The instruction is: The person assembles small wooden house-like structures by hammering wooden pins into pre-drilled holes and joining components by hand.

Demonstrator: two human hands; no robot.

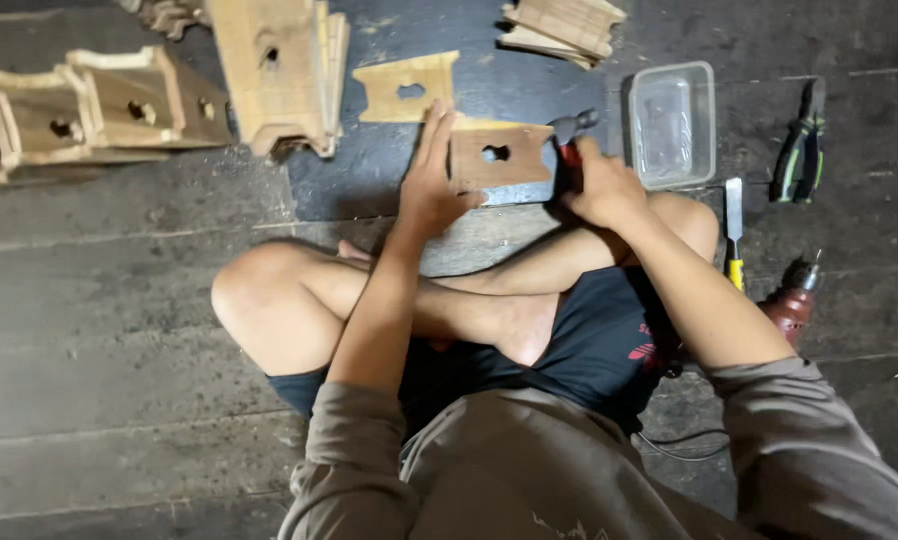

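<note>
Head view of a person seated cross-legged on a dark plank floor (pixel 119 330). The left hand (pixel 431 180) lay flat, fingers extended together, pressed against the left end of a wooden board (pixel 499 155) with a hole through its middle; the board stood just beyond the knees. The right hand (pixel 601 185) was closed around the red handle of a hammer (pixel 572 135), its head touching the board's right end. A similar cut board (pixel 406 88) lay just behind. Finished wooden pieces (pixel 99 105) were stacked toward the floor's far-left corner. A clear plastic tub (pixel 672 122), a chisel (pixel 733 225), pliers (pixel 799 150) and a drill (pixel 791 300) lay to the right.
</note>
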